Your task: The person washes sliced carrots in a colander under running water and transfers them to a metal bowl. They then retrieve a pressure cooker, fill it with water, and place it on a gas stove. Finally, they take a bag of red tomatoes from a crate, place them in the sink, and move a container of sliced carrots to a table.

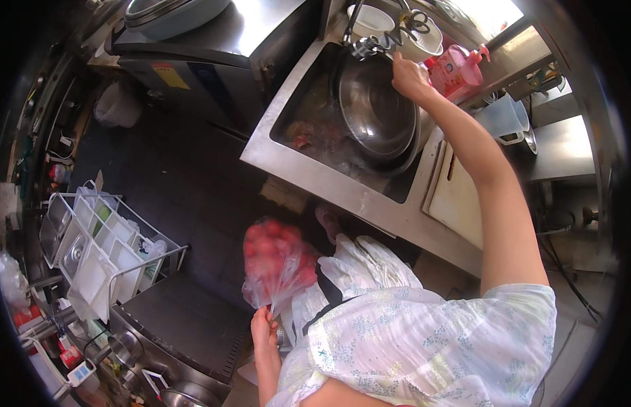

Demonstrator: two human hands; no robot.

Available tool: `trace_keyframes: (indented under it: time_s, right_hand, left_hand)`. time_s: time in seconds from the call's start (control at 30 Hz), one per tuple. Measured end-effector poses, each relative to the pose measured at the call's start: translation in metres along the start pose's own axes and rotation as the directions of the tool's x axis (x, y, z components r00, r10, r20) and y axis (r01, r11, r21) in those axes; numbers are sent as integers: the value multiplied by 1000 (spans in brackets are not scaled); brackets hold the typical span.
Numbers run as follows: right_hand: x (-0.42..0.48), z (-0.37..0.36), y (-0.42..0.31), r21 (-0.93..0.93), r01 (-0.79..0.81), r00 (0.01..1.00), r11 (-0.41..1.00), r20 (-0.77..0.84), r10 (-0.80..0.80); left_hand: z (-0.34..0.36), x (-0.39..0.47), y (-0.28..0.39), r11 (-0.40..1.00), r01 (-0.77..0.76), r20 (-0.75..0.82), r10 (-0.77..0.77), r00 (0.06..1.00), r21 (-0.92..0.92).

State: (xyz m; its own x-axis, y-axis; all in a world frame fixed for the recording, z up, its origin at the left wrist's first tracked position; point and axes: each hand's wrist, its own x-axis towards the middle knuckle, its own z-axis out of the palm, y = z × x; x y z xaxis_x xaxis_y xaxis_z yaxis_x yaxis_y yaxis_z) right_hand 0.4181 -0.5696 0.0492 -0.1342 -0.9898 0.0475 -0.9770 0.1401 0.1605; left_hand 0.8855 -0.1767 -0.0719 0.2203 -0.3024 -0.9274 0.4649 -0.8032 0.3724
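My left hand (265, 325) is closed round the gathered top of a clear plastic bag of red tomato-like produce (274, 254), which hangs beside my clothing. My right arm reaches across the metal sink (315, 173). Near the faucet (366, 48) and a white tub (422, 43) is my right hand (411, 76); whether its fingers hold anything I cannot tell. Below it, a large round metal pan (379, 107) lies tilted in the sink. Cloudy water and some reddish scraps (301, 140) show beside the pan.
Right of the faucet stands a pink pump bottle (455, 74). A cutting board (455, 196) lies right of the sink, below a clear plastic jug (503, 119). A wire rack (152, 235) holding containers stands at left. On the floor is a white bucket (118, 106).
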Motion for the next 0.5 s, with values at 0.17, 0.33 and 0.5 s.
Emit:
trace_keyframes:
  time_s: [0.17,0.33,0.5]
  right_hand:
    - [27,-6,-5,-134,185,976,974,-89,-197]
    - [47,-35,-28,-225,237,963,945,-75,-259]
    - [53,-49,-42,-305,273,955,912,-25,-295]
  left_hand:
    - [-5,-2,-7,999,15,8,-15,1000,-31]
    - [-9,6,-16,998,43,-7,-43,999,-53]
    - [-9,5,-21,991,62,3,-62,998,-120]
